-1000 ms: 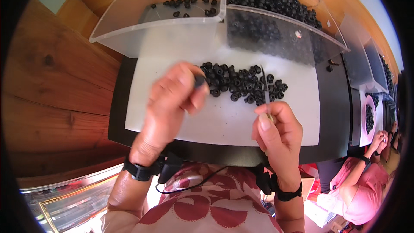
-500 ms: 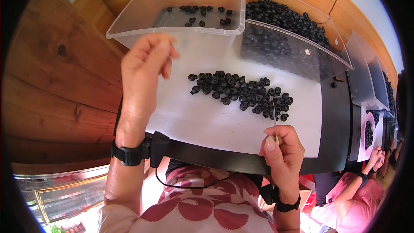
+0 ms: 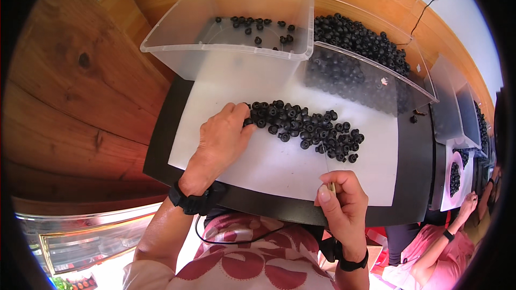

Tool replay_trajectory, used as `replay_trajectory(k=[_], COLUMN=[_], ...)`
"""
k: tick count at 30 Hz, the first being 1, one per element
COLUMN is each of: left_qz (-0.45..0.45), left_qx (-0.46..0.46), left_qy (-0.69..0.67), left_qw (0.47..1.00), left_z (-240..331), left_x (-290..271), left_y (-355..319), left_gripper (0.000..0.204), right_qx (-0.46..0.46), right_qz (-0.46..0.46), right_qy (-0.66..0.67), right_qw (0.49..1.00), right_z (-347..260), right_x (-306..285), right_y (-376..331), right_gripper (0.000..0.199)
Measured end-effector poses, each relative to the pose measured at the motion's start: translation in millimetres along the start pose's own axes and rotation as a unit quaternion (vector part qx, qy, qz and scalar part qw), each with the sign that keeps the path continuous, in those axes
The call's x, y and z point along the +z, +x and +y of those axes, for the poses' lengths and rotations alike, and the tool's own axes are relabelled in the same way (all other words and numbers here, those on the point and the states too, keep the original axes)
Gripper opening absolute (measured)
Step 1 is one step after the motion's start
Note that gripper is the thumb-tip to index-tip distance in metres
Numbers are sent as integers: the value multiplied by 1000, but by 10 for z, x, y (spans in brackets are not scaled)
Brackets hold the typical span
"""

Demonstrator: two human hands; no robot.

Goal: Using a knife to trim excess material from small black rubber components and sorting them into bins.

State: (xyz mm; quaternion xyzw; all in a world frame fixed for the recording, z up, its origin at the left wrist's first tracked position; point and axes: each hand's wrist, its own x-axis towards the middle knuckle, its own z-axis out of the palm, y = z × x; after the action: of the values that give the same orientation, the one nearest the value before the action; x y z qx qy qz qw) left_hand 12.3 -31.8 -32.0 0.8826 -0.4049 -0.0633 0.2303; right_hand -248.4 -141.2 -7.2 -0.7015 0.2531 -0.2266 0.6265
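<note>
A loose heap of small black round parts [image 3: 301, 124], each with a knob or collar, lies on a white sheet [image 3: 258, 174]. My left hand [image 3: 224, 131] is at the heap's left end, its thumb and fingers closed round one of these parts [image 3: 247, 122], which they partly hide. Near the table's front edge my right hand [image 3: 344, 201] is closed on a thin pointed tool [image 3: 325, 160]. The tool's slim shaft points up toward the heap, and a bit of pale handle shows between thumb and fingers.
Behind the heap stands a clear plastic bin [image 3: 228, 49] with several black parts in it. To its right, another clear bin [image 3: 371, 64] is heaped with them. At far right a co-worker's hand [image 3: 468, 202] is near a pink tray [image 3: 450, 196]. A wooden wall [image 3: 75, 107] rises at left.
My left hand has come down from in front of the left bin to the heap's left end and closed on a part. My right hand has shifted slightly left and nearer me.
</note>
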Motion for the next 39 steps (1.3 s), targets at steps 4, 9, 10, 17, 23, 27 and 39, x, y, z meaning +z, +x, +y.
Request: replay_trajectory(k=[4,9,10,17,23,27,39], left_qz=[-80,-212,-229,-248,-275,-292,-244], left_qx=[-24,-76,-77,-58,-45,-35,-51], left_qy=[-107,-468,-515,-611,-667,-700,-670], left_qw=[991,854,822,750,691,651,699], left_z=[141,379,421,499,585,556,669], left_x=[-191,-310,-329,-216,-67,-3,-10], left_y=[-86,-287,-311,-388,-414,-388,-385], left_gripper=[20,17,17,34,33,29,54], right_qx=[18,3,3,-10,-16,-34,-101], right_qz=[0,-18,-25,-49,-25,-65,-77], right_qy=[-3,-7,-6,-36,-13,-86,-137], right_qw=[1000,1000,1000,998,999,994,982], right_z=[-13,27,-8,-69,-85,-118,-164], right_x=[-5,-1,2,25,-13,-77,-72], right_y=[17,52,59,79,99,48,9], right_gripper=[24,26,27,29,25,23,25])
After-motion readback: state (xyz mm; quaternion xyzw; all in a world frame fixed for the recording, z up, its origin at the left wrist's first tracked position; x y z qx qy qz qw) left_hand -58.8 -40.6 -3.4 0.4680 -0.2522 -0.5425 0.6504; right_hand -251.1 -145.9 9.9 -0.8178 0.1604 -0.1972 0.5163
